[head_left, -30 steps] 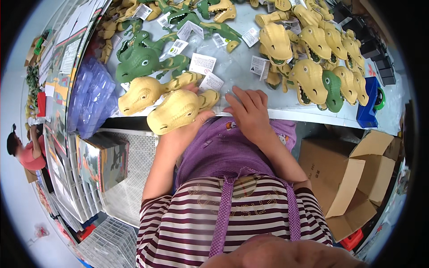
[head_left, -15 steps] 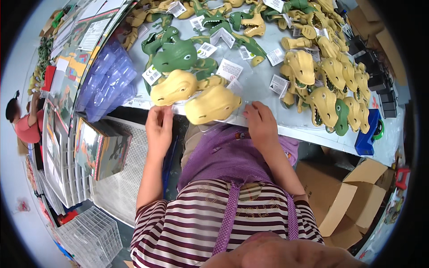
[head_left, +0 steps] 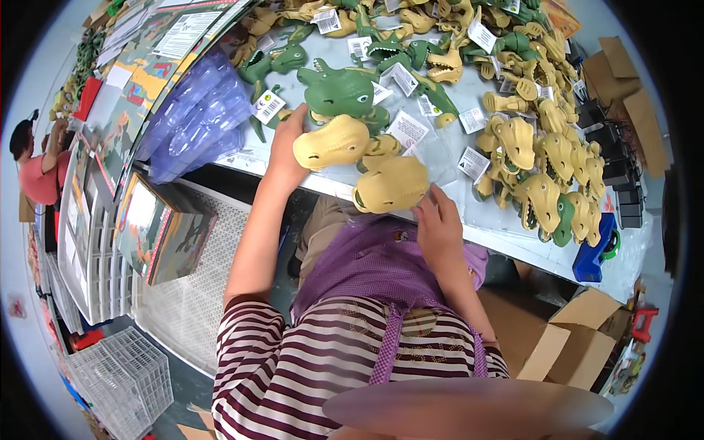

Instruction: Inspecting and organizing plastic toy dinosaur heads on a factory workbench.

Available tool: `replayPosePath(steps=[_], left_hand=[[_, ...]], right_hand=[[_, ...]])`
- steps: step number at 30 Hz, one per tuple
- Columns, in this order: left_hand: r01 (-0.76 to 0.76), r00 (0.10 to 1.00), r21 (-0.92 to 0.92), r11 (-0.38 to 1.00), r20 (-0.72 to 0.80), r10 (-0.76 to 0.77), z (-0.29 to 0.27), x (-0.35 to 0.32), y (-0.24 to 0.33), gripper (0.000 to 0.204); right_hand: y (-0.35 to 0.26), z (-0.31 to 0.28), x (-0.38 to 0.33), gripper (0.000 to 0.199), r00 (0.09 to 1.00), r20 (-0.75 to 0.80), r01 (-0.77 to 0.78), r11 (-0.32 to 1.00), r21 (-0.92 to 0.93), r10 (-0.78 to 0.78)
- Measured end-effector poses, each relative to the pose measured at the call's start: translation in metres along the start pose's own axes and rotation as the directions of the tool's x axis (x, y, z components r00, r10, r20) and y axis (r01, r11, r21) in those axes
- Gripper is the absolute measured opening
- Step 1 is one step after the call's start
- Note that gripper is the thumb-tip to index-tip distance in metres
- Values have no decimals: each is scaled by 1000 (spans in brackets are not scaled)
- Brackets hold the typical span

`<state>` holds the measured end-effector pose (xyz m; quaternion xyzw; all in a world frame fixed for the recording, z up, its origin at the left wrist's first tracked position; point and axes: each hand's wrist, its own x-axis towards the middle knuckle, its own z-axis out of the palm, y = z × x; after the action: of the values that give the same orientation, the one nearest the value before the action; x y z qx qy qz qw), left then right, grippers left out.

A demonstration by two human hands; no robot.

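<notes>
A sand-yellow toy dinosaur head (head_left: pixel 332 141) lies at the front table edge, and a second yellow dinosaur head (head_left: pixel 394 183) sits nearer to me, its end over the edge. Behind them is a green toy dinosaur (head_left: pixel 339 92) with a paper tag (head_left: pixel 268 106) to its left. My left hand (head_left: pixel 288 150) reaches up along the left side of the first yellow head, fingers stretched out and partly hidden at the tips. At the right end of the nearer yellow head, my right hand (head_left: pixel 441 227) has its fingers slightly apart and bent, touching or nearly touching the toy.
Several tagged dinosaurs (head_left: pixel 543 198) are heaped at the right and back. Clear plastic blister shells (head_left: pixel 198 117) and printed cards (head_left: pixel 183 37) lie at left, above printed boxes (head_left: pixel 165 231). An open carton (head_left: pixel 579 345) stands lower right; a tape dispenser (head_left: pixel 590 249) sits at the table's right end.
My left hand has moved forward, from the table edge to beside the first yellow head. The nearer yellow head has turned, and my right hand has come against its right end. The view has shifted.
</notes>
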<state>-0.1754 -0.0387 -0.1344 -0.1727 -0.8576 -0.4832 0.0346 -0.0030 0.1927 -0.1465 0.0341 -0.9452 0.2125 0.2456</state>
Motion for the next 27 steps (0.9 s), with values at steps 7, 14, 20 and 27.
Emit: replayPosePath(steps=[7, 14, 20, 27], left_hand=[[-3, 989, 141, 990, 150, -18, -1, 9, -27, 41], [-69, 997, 358, 931, 69, 47, -15, -36, 19, 26], [-13, 999, 343, 939, 39, 0, -34, -68, 23, 37], [-98, 995, 301, 949, 58, 85, -37, -81, 23, 49]], right_hand=[[2, -9, 4, 27, 997, 39, -58, 998, -19, 59], [7, -7, -8, 32, 959, 7, -274, 925, 262, 282], [16, -3, 12, 53, 945, 266, -278, 896, 347, 191], [31, 9, 54, 45, 966, 164, -256, 848, 464, 201]])
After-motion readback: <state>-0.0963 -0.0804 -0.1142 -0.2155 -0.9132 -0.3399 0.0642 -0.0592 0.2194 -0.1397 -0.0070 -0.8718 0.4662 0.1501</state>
